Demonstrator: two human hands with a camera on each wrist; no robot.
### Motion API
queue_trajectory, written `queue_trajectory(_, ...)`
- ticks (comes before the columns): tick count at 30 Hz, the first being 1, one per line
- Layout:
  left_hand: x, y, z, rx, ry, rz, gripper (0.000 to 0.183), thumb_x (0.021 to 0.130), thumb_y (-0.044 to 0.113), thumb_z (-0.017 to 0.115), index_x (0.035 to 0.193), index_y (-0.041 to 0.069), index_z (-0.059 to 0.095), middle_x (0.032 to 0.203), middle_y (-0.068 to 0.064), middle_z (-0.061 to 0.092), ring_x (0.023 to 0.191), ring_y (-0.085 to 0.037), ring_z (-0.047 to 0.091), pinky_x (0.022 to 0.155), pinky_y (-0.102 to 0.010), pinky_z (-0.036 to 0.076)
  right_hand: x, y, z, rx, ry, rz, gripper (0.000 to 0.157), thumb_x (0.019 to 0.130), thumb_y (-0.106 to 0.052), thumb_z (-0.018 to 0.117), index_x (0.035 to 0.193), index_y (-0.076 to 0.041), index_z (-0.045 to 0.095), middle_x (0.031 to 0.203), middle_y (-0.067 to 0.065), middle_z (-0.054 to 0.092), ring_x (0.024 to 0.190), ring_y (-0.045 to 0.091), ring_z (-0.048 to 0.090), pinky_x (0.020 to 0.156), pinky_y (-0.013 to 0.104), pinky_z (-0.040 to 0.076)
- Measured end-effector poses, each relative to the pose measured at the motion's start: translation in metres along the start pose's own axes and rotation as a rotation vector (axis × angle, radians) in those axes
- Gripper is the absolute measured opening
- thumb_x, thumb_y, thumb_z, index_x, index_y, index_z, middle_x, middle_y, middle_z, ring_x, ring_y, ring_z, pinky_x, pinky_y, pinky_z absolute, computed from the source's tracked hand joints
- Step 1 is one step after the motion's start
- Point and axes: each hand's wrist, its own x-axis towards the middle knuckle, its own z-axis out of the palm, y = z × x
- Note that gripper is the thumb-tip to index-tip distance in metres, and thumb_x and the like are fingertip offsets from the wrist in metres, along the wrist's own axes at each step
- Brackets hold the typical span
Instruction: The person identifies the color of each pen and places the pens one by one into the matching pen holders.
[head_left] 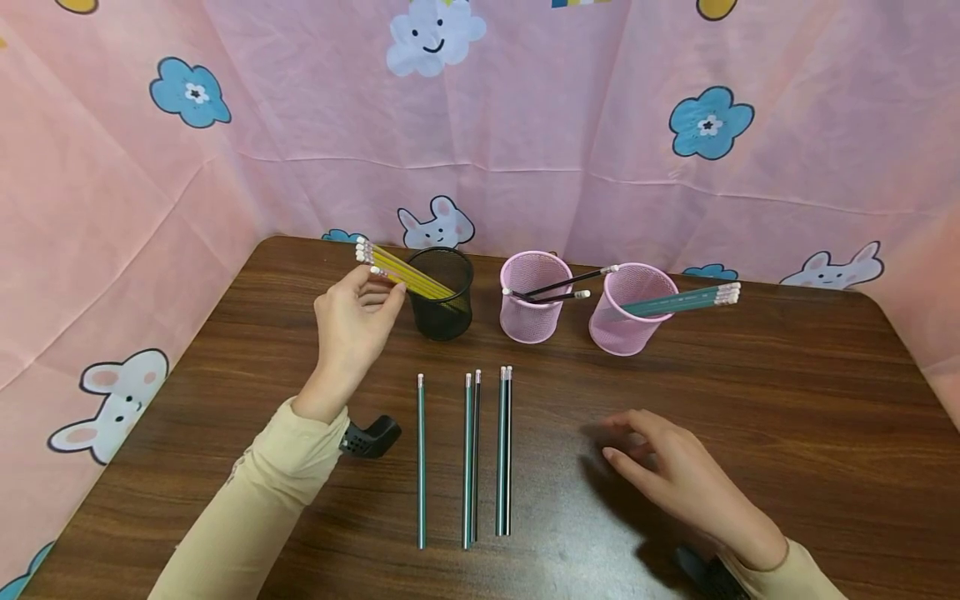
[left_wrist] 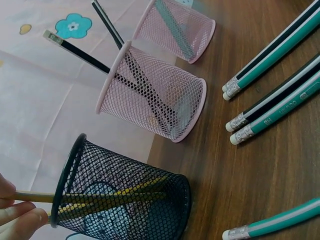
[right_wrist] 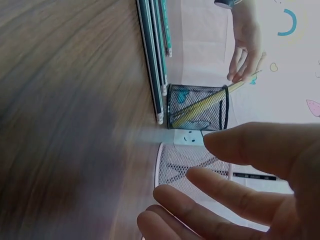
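My left hand (head_left: 352,325) is at the left side of the black mesh pencil cup (head_left: 441,322), pinching a yellow pencil (left_wrist: 35,197) between thumb and fingers. That pencil's lower end is inside the cup, where several yellow pencils (head_left: 420,280) lean left with white erasers up. My right hand (head_left: 682,475) hovers over the right of the table, fingers relaxed and holding nothing. Between the hands, green pencils (head_left: 422,467) and black pencils (head_left: 509,467) lie on the wood, erasers pointing away from me; one green pencil is alone and the others are in two pairs.
A pink mesh cup (head_left: 531,323) with black pencils (head_left: 558,296) stands right of the black cup. Farther right, another pink mesh cup (head_left: 621,335) holds green pencils (head_left: 675,302) leaning right. A patterned pink cloth (head_left: 510,125) hangs behind the brown table (head_left: 810,383).
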Motion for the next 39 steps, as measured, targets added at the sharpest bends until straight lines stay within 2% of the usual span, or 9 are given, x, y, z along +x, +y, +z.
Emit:
queue_trajectory(3,0.001,-0.003,0.001,0.016,-0.006,0.003,0.016,0.086,0.005,0.066,0.097,-0.007,0.064,0.088,-0.022,0.072,0.079,-0.029,0.072,0.061,-0.001,0.044,0.005,-0.002,0.004,0.006,0.002,-0.044,0.026,0.083,-0.010,0.073,0.108,-0.009,0.065,0.102,0.002,0.069,0.075,0.009,0.064,0.064,0.027,0.052)
queue_trajectory(7,0.000,-0.006,0.000,0.044,-0.014,0.008,0.016,0.086,0.006,0.066,0.096,-0.006,0.065,0.085,-0.021,0.072,0.077,-0.029,0.072,0.061,-0.004,0.047,0.013,-0.006,0.009,0.024,-0.026,-0.052,0.024,0.084,-0.011,0.071,0.108,-0.009,0.065,0.104,0.002,0.069,0.076,0.011,0.064,0.065,0.026,0.053)
queue_trajectory(15,-0.004,-0.009,-0.003,0.085,-0.059,-0.013,0.015,0.086,0.007,0.065,0.096,-0.005,0.066,0.089,-0.021,0.072,0.079,-0.029,0.072,0.069,-0.029,0.057,0.026,-0.016,0.020,0.045,-0.125,-0.016,0.021,0.087,-0.013,0.068,0.106,-0.005,0.065,0.105,0.006,0.069,0.080,0.016,0.067,0.067,0.025,0.055)
queue_trajectory(19,-0.008,-0.014,-0.006,0.127,-0.111,-0.032,0.015,0.086,0.008,0.064,0.096,-0.003,0.067,0.087,-0.019,0.073,0.077,-0.028,0.072,0.070,-0.041,0.057,0.031,-0.018,0.022,0.037,-0.137,-0.027,0.021,0.087,-0.014,0.067,0.106,-0.004,0.065,0.104,0.006,0.069,0.082,0.017,0.067,0.067,0.025,0.055)
queue_trajectory(21,-0.011,-0.017,-0.007,0.152,-0.148,-0.034,0.014,0.086,0.008,0.063,0.096,-0.002,0.067,0.086,-0.018,0.073,0.077,-0.029,0.072,0.070,-0.043,0.057,0.034,-0.021,0.022,0.025,-0.142,-0.029,0.021,0.087,-0.015,0.068,0.106,-0.005,0.065,0.104,0.006,0.069,0.082,0.017,0.067,0.067,0.025,0.054)
queue_trajectory(26,-0.019,-0.022,-0.009,0.231,-0.256,-0.029,0.013,0.088,0.010,0.063,0.095,0.001,0.068,0.085,-0.014,0.073,0.074,-0.026,0.072,0.065,-0.039,0.053,0.043,-0.029,0.025,0.001,-0.186,-0.024,0.023,0.087,-0.017,0.068,0.106,-0.004,0.065,0.104,0.007,0.069,0.078,0.016,0.066,0.066,0.025,0.053)
queue_trajectory(31,-0.028,-0.023,-0.010,0.304,-0.346,-0.055,0.013,0.088,0.017,0.064,0.093,0.005,0.068,0.083,-0.010,0.073,0.062,-0.017,0.066,0.058,-0.031,0.047,0.051,-0.038,0.032,-0.021,-0.218,-0.028,0.025,0.087,-0.019,0.068,0.107,-0.005,0.065,0.104,0.007,0.069,0.083,0.018,0.066,0.070,0.028,0.052)
queue_trajectory(34,-0.033,-0.022,-0.012,0.332,-0.381,-0.068,0.014,0.089,0.019,0.065,0.092,0.006,0.068,0.083,-0.008,0.073,0.058,-0.012,0.062,0.056,-0.030,0.045,0.055,-0.043,0.036,-0.034,-0.228,-0.040,0.024,0.087,-0.020,0.067,0.107,-0.006,0.066,0.104,0.006,0.069,0.086,0.019,0.066,0.073,0.032,0.052)
queue_trajectory(39,-0.039,-0.020,-0.015,0.348,-0.408,-0.079,0.015,0.089,0.020,0.065,0.092,0.006,0.068,0.085,-0.008,0.072,0.058,-0.011,0.061,0.056,-0.030,0.045,0.060,-0.050,0.041,-0.039,-0.248,-0.061,0.025,0.088,-0.019,0.067,0.109,-0.006,0.066,0.105,0.006,0.069,0.092,0.021,0.066,0.078,0.039,0.053)
